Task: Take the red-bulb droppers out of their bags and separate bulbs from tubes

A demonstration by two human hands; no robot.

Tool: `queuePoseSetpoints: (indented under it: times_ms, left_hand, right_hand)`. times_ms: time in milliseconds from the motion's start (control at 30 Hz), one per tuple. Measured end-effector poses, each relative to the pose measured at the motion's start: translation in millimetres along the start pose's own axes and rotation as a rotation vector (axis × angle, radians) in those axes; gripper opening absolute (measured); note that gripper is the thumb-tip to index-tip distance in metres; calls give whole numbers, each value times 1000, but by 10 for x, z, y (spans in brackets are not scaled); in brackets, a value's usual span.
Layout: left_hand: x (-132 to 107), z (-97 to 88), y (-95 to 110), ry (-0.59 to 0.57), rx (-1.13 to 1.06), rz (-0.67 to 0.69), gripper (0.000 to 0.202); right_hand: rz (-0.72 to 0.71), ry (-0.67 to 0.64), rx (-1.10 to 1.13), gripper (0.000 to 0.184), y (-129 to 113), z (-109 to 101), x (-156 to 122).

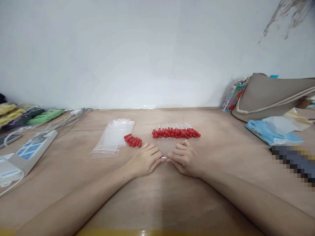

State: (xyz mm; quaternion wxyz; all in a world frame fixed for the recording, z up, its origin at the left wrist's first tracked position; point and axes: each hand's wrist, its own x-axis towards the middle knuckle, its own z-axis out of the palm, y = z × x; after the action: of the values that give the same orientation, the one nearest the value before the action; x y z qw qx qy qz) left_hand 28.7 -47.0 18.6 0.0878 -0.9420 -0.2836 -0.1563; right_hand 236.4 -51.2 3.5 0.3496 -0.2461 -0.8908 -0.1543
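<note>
My left hand [147, 160] and my right hand [183, 159] face each other at the middle of the table, fingers closed with the thumbs toward me. Between them lies a row of thin clear dropper tubes [167, 144], side by side, and both hands grip its near end. The tubes are partly hidden by my fingers. Just beyond, droppers with red rubber bulbs [176, 132] form a long row, their clear tubes pointing to the wall. Loose red bulbs [134, 141] sit beside my left hand, several together, next to clear zip bags [112, 137].
At left are a white power strip [31, 147], grey cables [64, 121] and yellow and green packets [45, 116]. To the right stand a grey bag [270, 95], a plastic bottle [232, 96] and a blue tissue pack [273, 132]. A white wall [147, 55] bounds the table's back.
</note>
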Motion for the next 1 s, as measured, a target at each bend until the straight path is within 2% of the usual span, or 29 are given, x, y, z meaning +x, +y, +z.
queuePoseSetpoints:
  times_ms: [433, 833, 900, 1000]
  left_hand:
    - [-66, -62, 36, -36, -87, -18, 28]
    - [-170, -81, 31, -68, -169, -56, 26]
    - [-208, -109, -12, -58, -147, -86, 27]
    - [-235, -213, -133, 20, -121, -178, 27]
  right_hand:
    - [-135, 82, -186, 9, -37, -71, -25]
    - [-197, 121, -193, 18, -12, -116, -114]
    - [-140, 118, -183, 19, 43, -150, -148]
    - [131, 125, -170, 14, 161, -180, -179]
